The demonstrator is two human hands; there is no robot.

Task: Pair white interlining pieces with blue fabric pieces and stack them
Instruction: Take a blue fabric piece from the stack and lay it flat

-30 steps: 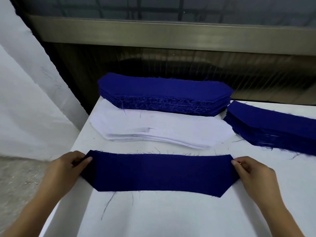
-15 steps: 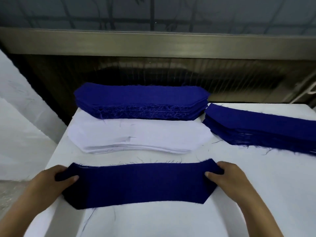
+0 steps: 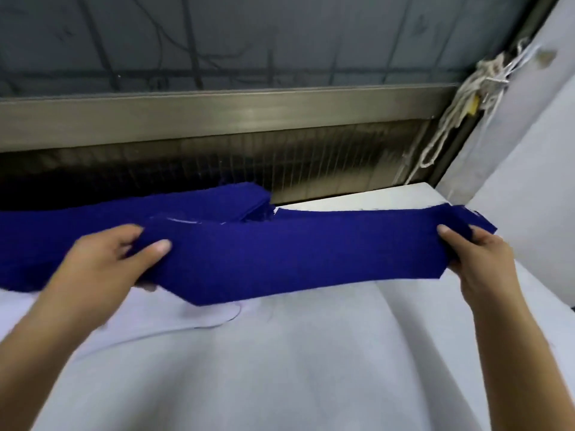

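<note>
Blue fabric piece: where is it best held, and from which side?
By its two tapered short ends, a hand from each side, as the left hand and right hand pinch it. Long and limp, the blue fabric piece would sag otherwise.

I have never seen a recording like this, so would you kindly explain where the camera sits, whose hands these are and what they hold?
There is no machine here: a person works with two bare hands, and the picture comes from a camera worn on their head, looking forward and down. The left hand and right hand each grip one end of a blue fabric piece, holding it stretched above the white table. Behind it lies a stack of blue pieces. A loose thread lies on the table, and white cords hang at the upper right.
</note>
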